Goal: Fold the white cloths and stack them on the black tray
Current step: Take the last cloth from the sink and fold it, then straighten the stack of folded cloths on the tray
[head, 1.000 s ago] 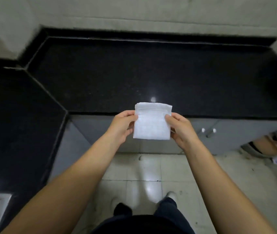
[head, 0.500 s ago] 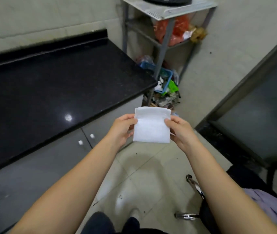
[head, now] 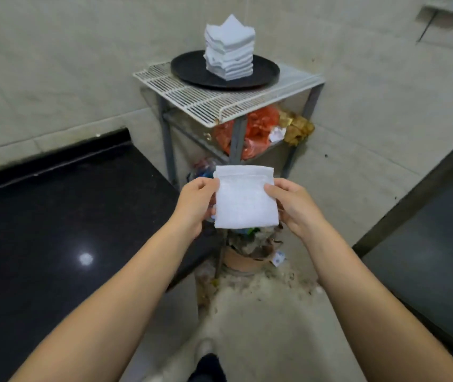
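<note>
**Folded cloth in hand, stack up ahead**

Step looks like carry-to-stack: folded cloth (head: pixel 246 199) is held up in the air btwn both hands, left hand (head: pixel 196 206) pinching its left edge, right hand (head: pixel 293 206) pinching the right, thumbs on front. Black tray (head: pixel 189 68) w/ cloth stack (head: pixel 229 55) sits on a wire rack (head: pixel 206 99), well ahead of & above the hands. Next, prob: reach fwd, lay it square on top; stack is tall & uneven, could tip. Fingers behind cloth hidden; clutter under rack blurry
</note>
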The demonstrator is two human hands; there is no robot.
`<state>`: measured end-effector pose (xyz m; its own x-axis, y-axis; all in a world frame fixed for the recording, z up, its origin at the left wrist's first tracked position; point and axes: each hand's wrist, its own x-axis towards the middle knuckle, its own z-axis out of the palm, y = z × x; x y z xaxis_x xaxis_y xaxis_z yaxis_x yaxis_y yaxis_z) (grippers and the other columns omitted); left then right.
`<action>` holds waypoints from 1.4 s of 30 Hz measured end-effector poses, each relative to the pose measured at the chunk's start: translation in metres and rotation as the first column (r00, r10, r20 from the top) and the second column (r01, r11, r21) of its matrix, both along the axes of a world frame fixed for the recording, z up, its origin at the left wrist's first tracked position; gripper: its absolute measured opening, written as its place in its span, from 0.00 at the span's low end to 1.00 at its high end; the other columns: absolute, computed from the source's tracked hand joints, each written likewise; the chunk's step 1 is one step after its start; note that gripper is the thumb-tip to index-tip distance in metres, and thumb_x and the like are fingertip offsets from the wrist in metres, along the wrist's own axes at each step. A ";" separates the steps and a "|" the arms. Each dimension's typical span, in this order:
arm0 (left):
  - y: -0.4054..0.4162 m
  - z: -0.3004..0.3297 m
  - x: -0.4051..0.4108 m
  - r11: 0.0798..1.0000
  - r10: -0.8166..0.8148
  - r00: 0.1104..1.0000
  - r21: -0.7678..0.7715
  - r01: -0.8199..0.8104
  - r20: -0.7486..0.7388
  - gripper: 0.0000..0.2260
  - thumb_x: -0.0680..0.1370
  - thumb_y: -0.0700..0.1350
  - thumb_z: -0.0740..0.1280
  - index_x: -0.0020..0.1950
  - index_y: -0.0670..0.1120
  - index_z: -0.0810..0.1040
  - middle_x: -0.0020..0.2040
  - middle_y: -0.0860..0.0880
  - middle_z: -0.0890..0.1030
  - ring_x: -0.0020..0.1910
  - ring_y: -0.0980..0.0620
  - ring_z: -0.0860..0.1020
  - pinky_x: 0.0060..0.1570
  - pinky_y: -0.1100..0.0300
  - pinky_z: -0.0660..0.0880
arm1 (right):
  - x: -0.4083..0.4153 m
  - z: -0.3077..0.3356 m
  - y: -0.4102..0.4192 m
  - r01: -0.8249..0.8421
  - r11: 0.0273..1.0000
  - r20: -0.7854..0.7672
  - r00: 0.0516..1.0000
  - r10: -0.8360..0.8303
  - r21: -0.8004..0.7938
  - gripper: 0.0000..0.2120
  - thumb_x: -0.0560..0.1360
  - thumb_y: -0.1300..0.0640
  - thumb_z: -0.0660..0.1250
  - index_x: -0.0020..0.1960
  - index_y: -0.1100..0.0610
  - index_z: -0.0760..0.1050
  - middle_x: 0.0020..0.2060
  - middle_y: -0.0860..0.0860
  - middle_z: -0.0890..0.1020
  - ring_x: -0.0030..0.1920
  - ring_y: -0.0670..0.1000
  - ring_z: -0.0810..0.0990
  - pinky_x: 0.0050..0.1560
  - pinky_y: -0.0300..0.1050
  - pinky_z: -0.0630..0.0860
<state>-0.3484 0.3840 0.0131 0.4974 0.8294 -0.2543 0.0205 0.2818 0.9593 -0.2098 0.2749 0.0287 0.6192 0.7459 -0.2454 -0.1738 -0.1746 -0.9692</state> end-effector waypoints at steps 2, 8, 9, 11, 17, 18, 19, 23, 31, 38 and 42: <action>0.038 0.027 0.031 0.996 0.014 1.000 0.093 -0.014 0.009 0.09 0.80 0.43 0.62 0.40 0.44 0.72 0.35 0.47 0.71 0.30 0.52 0.69 0.25 0.64 0.67 | 0.034 0.021 0.042 -0.025 0.998 0.028 0.999 0.024 0.056 0.05 0.78 0.61 0.64 0.47 0.55 0.78 0.42 0.51 0.83 0.39 0.49 0.81 0.34 0.41 0.78; 0.130 0.093 0.103 0.960 0.060 0.996 0.270 -0.075 0.063 0.07 0.79 0.42 0.62 0.42 0.43 0.73 0.36 0.46 0.74 0.30 0.53 0.72 0.23 0.65 0.69 | 0.123 0.080 0.150 -0.095 0.983 0.155 0.985 0.070 0.156 0.04 0.77 0.63 0.64 0.49 0.58 0.78 0.40 0.50 0.83 0.36 0.46 0.82 0.37 0.38 0.79; 0.144 0.103 0.113 0.956 0.055 0.995 0.283 -0.076 0.081 0.06 0.79 0.41 0.62 0.43 0.43 0.73 0.36 0.46 0.74 0.30 0.54 0.72 0.23 0.66 0.70 | 0.137 0.091 0.168 -0.120 0.980 0.185 0.979 0.091 0.155 0.04 0.77 0.63 0.64 0.47 0.57 0.78 0.40 0.50 0.83 0.38 0.47 0.81 0.39 0.40 0.78; 0.173 0.121 0.137 0.951 0.054 0.992 0.296 -0.086 0.114 0.05 0.79 0.40 0.63 0.42 0.43 0.73 0.35 0.47 0.75 0.28 0.56 0.73 0.23 0.66 0.71 | 0.168 0.111 0.204 -0.189 0.971 0.279 0.950 0.141 0.149 0.05 0.77 0.62 0.64 0.44 0.56 0.78 0.41 0.52 0.82 0.41 0.51 0.80 0.43 0.45 0.76; 0.269 0.169 0.219 0.921 0.221 0.964 0.292 -0.257 0.150 0.08 0.78 0.40 0.63 0.40 0.47 0.70 0.38 0.49 0.76 0.33 0.54 0.76 0.27 0.64 0.74 | 0.260 0.178 0.324 -0.357 0.925 0.459 0.848 0.265 0.126 0.06 0.77 0.61 0.65 0.43 0.53 0.76 0.40 0.50 0.80 0.39 0.49 0.79 0.38 0.43 0.75; 0.284 0.174 0.231 0.917 0.248 0.956 0.279 -0.284 0.158 0.07 0.78 0.40 0.63 0.40 0.46 0.69 0.38 0.49 0.76 0.33 0.54 0.76 0.28 0.64 0.75 | 0.273 0.187 0.344 -0.388 0.915 0.481 0.826 0.292 0.111 0.04 0.77 0.61 0.65 0.44 0.55 0.76 0.40 0.52 0.79 0.39 0.50 0.78 0.38 0.43 0.73; 0.299 0.179 0.242 0.915 0.270 0.948 0.264 -0.306 0.166 0.08 0.78 0.39 0.63 0.40 0.46 0.69 0.37 0.48 0.76 0.33 0.54 0.76 0.29 0.64 0.76 | 0.285 0.194 0.364 -0.413 0.905 0.500 0.807 0.313 0.100 0.03 0.77 0.62 0.65 0.46 0.57 0.76 0.41 0.53 0.79 0.39 0.51 0.77 0.38 0.43 0.72; 0.345 0.180 0.269 0.895 0.388 0.905 0.164 -0.415 0.172 0.08 0.78 0.38 0.63 0.39 0.45 0.69 0.37 0.47 0.76 0.35 0.51 0.76 0.38 0.58 0.76 | 0.312 0.201 0.426 -0.516 0.857 0.515 0.735 0.440 0.004 0.07 0.76 0.64 0.63 0.41 0.56 0.74 0.37 0.51 0.78 0.36 0.47 0.76 0.37 0.41 0.73; 0.356 0.143 0.281 0.872 0.471 0.882 0.144 -0.468 0.017 0.13 0.78 0.39 0.65 0.34 0.45 0.68 0.33 0.48 0.73 0.33 0.53 0.72 0.26 0.67 0.76 | 0.338 0.155 0.464 -0.618 0.780 0.458 0.667 0.588 -0.100 0.09 0.75 0.64 0.66 0.37 0.56 0.72 0.35 0.55 0.76 0.33 0.51 0.73 0.33 0.41 0.68; 0.352 0.132 0.279 0.845 0.525 0.850 0.155 -0.512 -0.054 0.08 0.78 0.46 0.64 0.40 0.45 0.75 0.27 0.52 0.75 0.26 0.57 0.74 0.26 0.66 0.74 | 0.353 0.140 0.464 -0.583 0.812 0.462 0.717 0.523 -0.015 0.06 0.77 0.54 0.64 0.48 0.56 0.74 0.37 0.50 0.77 0.35 0.47 0.74 0.32 0.37 0.70; 0.346 0.107 0.273 0.745 0.666 0.746 0.074 -0.663 -0.022 0.17 0.81 0.51 0.57 0.61 0.40 0.73 0.51 0.44 0.78 0.46 0.51 0.77 0.54 0.56 0.75 | 0.361 0.116 0.462 -0.555 0.831 0.175 0.822 0.541 0.037 0.18 0.81 0.48 0.55 0.65 0.58 0.70 0.56 0.53 0.78 0.56 0.51 0.77 0.48 0.44 0.75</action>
<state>-0.0750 0.7305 0.1206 -0.1954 0.9595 -0.2030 -0.1087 0.1845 0.9768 0.1517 0.7370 0.1448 0.1261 0.9864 -0.1055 0.0754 -0.1156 -0.9904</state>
